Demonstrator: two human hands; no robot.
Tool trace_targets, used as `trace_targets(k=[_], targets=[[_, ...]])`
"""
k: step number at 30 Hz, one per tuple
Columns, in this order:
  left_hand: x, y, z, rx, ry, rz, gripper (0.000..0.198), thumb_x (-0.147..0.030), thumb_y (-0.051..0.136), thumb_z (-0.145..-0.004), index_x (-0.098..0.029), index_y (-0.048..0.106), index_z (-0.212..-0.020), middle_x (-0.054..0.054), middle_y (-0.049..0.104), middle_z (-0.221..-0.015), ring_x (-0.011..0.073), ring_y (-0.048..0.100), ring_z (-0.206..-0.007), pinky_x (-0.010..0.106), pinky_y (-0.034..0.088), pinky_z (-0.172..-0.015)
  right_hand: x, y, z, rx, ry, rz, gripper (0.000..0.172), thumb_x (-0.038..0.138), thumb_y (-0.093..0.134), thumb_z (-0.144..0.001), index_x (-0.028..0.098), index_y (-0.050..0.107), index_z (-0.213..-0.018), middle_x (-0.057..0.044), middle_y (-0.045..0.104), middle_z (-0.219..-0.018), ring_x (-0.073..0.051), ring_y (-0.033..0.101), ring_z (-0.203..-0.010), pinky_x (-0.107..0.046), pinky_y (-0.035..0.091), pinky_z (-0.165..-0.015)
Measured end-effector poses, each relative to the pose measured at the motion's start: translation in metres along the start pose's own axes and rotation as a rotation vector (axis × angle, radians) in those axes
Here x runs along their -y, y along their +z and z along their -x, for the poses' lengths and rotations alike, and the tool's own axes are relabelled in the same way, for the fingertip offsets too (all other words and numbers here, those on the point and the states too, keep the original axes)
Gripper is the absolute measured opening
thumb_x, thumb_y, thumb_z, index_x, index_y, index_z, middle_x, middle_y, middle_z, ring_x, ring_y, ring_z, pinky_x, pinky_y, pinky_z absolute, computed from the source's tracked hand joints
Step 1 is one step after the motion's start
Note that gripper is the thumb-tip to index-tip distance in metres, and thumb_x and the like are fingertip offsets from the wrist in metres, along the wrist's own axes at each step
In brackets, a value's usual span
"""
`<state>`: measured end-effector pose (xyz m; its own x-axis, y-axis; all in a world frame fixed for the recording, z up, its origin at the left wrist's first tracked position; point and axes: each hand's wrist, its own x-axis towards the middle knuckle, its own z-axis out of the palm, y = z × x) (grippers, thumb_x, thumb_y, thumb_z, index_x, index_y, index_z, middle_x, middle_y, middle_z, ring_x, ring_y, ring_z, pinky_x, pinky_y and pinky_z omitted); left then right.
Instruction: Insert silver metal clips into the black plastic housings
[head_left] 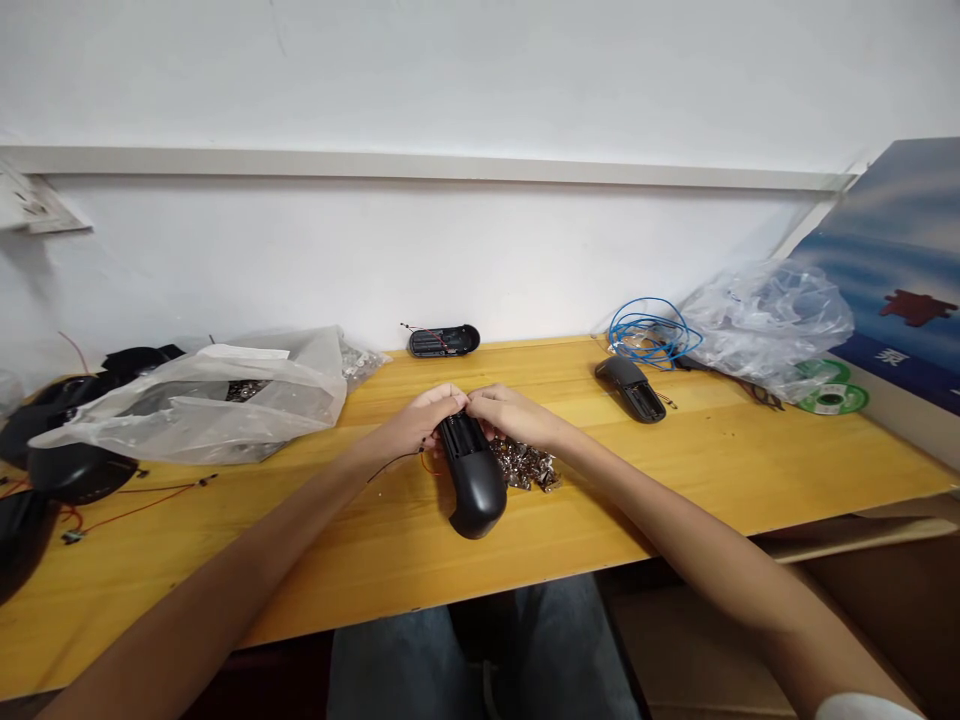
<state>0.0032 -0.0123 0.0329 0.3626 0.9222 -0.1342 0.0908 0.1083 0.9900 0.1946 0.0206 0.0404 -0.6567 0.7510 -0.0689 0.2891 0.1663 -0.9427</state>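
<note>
A black curved plastic housing [480,488] with an open slotted compartment lies in front of me, its rounded end toward me. My left hand [427,415] is closed on its far left end, with thin red and black wires sticking out beside the fingers. From the other side my right hand [512,412] grips the same far end, thumb and fingers pinched together close to the left thumb. Whether a small part sits between the fingertips is hidden. A pile of small shiny metal pieces [529,466] lies just right of the housing.
Another black housing [631,390] lies to the right, and one more [444,341] by the wall. Left are a plastic bag [217,405] and several black housings with loose wires [139,500]. Blue cable [652,335], a clear bag [772,320] and green spools [832,398] stand right.
</note>
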Motion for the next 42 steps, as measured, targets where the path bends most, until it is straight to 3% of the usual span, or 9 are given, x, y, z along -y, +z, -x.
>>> trace_targets(k=[6, 10, 14, 20, 27, 33, 38, 42], targets=[[-0.001, -0.007, -0.001, 0.052, -0.005, -0.046, 0.05, -0.065, 0.074, -0.082, -0.021, 0.052, -0.086, -0.006, 0.051, -0.061, 0.0067, 0.037, -0.043, 0.019, 0.022, -0.04, 0.0, -0.003, 0.002, 0.059, -0.021, -0.004, 0.027, 0.035, 0.056, -0.089, 0.021, 0.053, -0.066, 0.001, 0.054, -0.063, -0.013, 0.045, -0.058, -0.027, 0.037, -0.057], [-0.009, -0.009, 0.004, 0.087, 0.019, -0.132, 0.041, -0.058, 0.07, -0.088, -0.021, 0.054, -0.089, -0.004, 0.053, -0.065, 0.0084, 0.041, -0.046, 0.019, 0.026, -0.042, 0.001, -0.001, 0.003, 0.058, -0.023, -0.017, 0.028, 0.038, 0.057, -0.088, 0.021, 0.051, -0.066, 0.002, 0.052, -0.063, -0.012, 0.043, -0.056, -0.027, 0.033, -0.054], [-0.018, -0.013, 0.009, 0.069, 0.006, -0.217, 0.03, -0.052, 0.064, -0.095, -0.023, 0.056, -0.093, -0.002, 0.056, -0.07, 0.0098, 0.045, -0.05, 0.02, 0.031, -0.044, 0.002, 0.002, 0.004, 0.034, -0.025, -0.008, 0.031, 0.043, 0.056, -0.089, 0.021, 0.05, -0.067, 0.003, 0.051, -0.063, -0.012, 0.042, -0.057, -0.027, 0.031, -0.054], [-0.024, -0.021, 0.011, -0.024, 0.045, -0.301, 0.029, -0.051, 0.068, -0.094, -0.023, 0.063, -0.096, -0.003, 0.052, -0.065, 0.0102, 0.039, -0.049, 0.022, 0.027, -0.045, 0.003, 0.004, 0.002, -0.082, -0.043, 0.025, 0.036, 0.044, 0.056, -0.093, 0.021, 0.048, -0.065, 0.001, 0.051, -0.063, -0.013, 0.044, -0.058, -0.028, 0.032, -0.056], [-0.02, -0.014, 0.01, -0.062, 0.131, -0.29, 0.026, -0.046, 0.069, -0.095, -0.021, 0.063, -0.092, -0.001, 0.059, -0.069, 0.0125, 0.05, -0.06, 0.022, 0.033, -0.053, 0.005, 0.004, 0.0, -0.024, 0.079, -0.067, 0.03, 0.042, 0.057, -0.088, 0.022, 0.051, -0.066, -0.003, 0.055, -0.066, -0.017, 0.048, -0.062, -0.029, 0.037, -0.053], [-0.023, -0.007, 0.012, -0.069, 0.181, -0.274, 0.019, -0.038, 0.068, -0.095, -0.02, 0.062, -0.089, 0.002, 0.065, -0.071, 0.014, 0.055, -0.064, 0.023, 0.036, -0.056, 0.003, 0.001, -0.001, -0.028, 0.084, -0.089, 0.028, 0.041, 0.057, -0.087, 0.022, 0.05, -0.068, -0.004, 0.055, -0.066, -0.017, 0.046, -0.062, -0.029, 0.033, -0.051], [-0.023, -0.006, 0.013, -0.087, 0.171, -0.345, 0.02, -0.039, 0.067, -0.097, -0.02, 0.062, -0.092, 0.003, 0.068, -0.076, 0.0145, 0.057, -0.066, 0.022, 0.038, -0.058, 0.003, -0.001, 0.0, -0.02, 0.096, -0.056, 0.028, 0.042, 0.058, -0.085, 0.022, 0.049, -0.067, -0.003, 0.052, -0.065, -0.016, 0.044, -0.061, -0.029, 0.031, -0.051], [-0.018, -0.009, 0.009, -0.067, 0.13, -0.262, 0.023, -0.044, 0.068, -0.096, -0.021, 0.065, -0.097, 0.001, 0.063, -0.074, 0.0124, 0.052, -0.06, 0.022, 0.036, -0.054, 0.004, -0.001, 0.0, -0.039, 0.084, -0.06, 0.031, 0.045, 0.058, -0.086, 0.023, 0.048, -0.068, -0.002, 0.052, -0.067, -0.017, 0.044, -0.063, -0.03, 0.031, -0.053]])
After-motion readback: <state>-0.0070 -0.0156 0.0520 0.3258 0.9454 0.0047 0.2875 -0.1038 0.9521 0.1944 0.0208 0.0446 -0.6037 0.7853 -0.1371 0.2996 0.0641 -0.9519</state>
